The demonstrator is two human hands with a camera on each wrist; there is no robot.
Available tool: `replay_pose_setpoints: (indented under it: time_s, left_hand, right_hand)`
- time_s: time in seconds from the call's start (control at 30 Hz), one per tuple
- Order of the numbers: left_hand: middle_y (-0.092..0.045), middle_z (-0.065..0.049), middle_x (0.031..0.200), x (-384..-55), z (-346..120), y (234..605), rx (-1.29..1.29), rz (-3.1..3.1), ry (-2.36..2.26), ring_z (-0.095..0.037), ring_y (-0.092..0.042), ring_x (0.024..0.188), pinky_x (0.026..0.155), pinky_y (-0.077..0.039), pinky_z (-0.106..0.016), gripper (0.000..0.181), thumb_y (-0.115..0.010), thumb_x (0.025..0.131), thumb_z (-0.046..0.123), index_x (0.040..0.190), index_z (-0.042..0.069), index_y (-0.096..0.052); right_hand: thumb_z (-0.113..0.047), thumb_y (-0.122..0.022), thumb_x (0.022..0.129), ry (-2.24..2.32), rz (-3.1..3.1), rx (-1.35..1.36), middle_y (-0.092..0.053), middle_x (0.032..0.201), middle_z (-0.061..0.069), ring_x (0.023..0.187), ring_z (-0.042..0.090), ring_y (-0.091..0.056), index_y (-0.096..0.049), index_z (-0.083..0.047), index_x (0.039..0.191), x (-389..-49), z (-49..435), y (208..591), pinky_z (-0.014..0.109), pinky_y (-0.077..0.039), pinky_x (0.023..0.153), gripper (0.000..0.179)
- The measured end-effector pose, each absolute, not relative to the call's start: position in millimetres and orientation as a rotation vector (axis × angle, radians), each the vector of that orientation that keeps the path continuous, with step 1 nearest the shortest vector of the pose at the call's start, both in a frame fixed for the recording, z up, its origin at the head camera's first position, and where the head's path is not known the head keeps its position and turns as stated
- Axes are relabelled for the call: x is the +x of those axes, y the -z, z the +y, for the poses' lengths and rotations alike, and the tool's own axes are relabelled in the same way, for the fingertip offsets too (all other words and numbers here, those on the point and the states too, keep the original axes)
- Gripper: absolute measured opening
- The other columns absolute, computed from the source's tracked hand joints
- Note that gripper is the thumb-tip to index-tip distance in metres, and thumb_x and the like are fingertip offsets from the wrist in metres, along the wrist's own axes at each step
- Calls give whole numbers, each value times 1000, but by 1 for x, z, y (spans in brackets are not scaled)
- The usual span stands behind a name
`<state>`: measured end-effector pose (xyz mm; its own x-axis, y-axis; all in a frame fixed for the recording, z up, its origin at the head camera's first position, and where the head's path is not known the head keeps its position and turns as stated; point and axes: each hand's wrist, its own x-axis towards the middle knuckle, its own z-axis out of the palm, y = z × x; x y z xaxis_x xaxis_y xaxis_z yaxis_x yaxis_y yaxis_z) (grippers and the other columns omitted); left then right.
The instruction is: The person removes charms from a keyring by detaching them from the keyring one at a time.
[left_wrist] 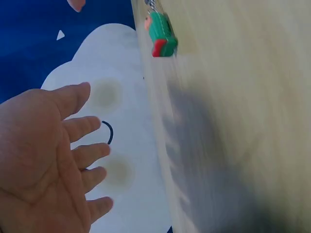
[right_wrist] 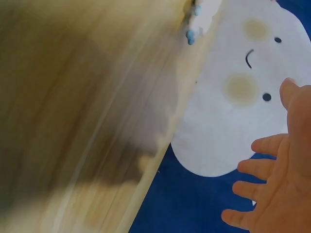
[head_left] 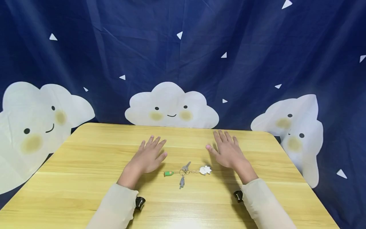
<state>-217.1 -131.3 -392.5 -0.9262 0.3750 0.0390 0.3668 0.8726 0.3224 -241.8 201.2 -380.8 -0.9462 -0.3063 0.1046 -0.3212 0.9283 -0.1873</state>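
Note:
A bunch of keys lies on the table between the two hands, its metal key ring [head_left: 183, 172] in the middle. From the ring a key [head_left: 186, 166] points away, a grey figure-like pendant [head_left: 182, 182] hangs toward the near side, a green charm [head_left: 168, 173] extends left and a white charm [head_left: 205, 170] right. My left hand [head_left: 147, 157] hovers left of the green charm, fingers spread and holding nothing. To the right, my right hand [head_left: 228, 152] is held over the table near the white charm, fingers extended. Both wrist views show bare palms above the tabletop.
The light wooden table [head_left: 71, 178] has rounded far corners. Behind it hangs a dark blue curtain [head_left: 160, 57] printed with smiling clouds and small white triangles. Black wrist devices sit at the left sleeve [head_left: 114, 203] and the right sleeve [head_left: 263, 200].

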Motion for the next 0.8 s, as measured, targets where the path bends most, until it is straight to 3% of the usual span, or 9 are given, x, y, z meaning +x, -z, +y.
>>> replay_pose_setpoints:
  time_s: [0.2, 0.47, 0.63, 0.8]
  left_hand:
    - [-25, -24, 164, -218, -122, 391, 619, 2869, -600, -45, -12, 154, 122, -8, -64, 58, -47, 109, 37, 157, 7, -38]
    - [-43, -25, 155, -216, -107, 394, 719, 2705, -747, -46, -33, 146, 117, -23, -67, 44, -59, 105, 28, 141, 3, -58]
    - [-54, -18, 146, -215, -98, 398, 737, 2646, -805, -43, -42, 140, 115, -26, -68, 23, -69, 99, 23, 118, 9, -69]
    - [-59, -15, 139, -214, -90, 404, 771, 2638, -804, -42, -45, 137, 114, -29, -67, 6, -74, 95, 19, 98, 15, -71]
  right_hand:
    - [-56, -41, 107, -263, -3039, 607, -23, 165, 24, 152, 48, -18, -21, -4, 162, -240, 190, 385, 68, -16, 119, 79]
    - [-53, -46, 106, -149, -3069, 796, -29, 163, 24, 150, 48, -25, -24, -6, 162, -235, 167, 391, 65, -21, 120, 76]
    - [-57, -44, 106, -80, -3083, 913, -33, 161, 22, 149, 45, -29, -26, -7, 162, -231, 156, 393, 63, -26, 119, 77]
    - [-55, -50, 104, -150, -3043, 1082, -44, 155, 18, 143, 39, -41, -35, -6, 159, -225, 154, 395, 57, -33, 117, 75]
